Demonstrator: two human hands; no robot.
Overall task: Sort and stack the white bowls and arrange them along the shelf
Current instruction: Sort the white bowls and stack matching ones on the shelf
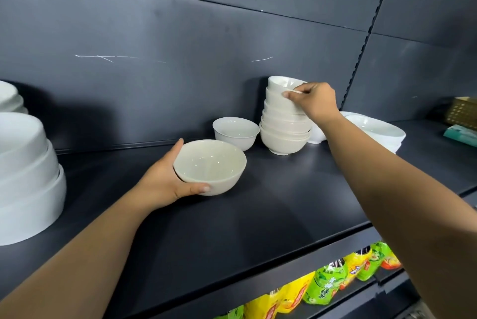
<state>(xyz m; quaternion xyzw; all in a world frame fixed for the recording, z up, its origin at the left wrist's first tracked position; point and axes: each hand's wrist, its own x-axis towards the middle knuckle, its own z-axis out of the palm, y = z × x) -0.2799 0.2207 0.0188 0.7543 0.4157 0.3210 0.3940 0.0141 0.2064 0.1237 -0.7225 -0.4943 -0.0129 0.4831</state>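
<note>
Left hand cupping a glossy cream-white ceramic bowl, right hand up on the tall stack of matching round bowls

Left thumb and fingers wrap the bowl's sides, low over the dark matte shelf. Right fingertips pinch the rim at the stack's top. That stack stands near the back panel, with a small single white bowl just left of it.

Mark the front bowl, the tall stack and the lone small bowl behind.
front bowl (210,163), head view, inner wall.
tall stack (281,141), head view, lowest bowl's side.
lone small bowl (236,128), head view, inside.
</note>
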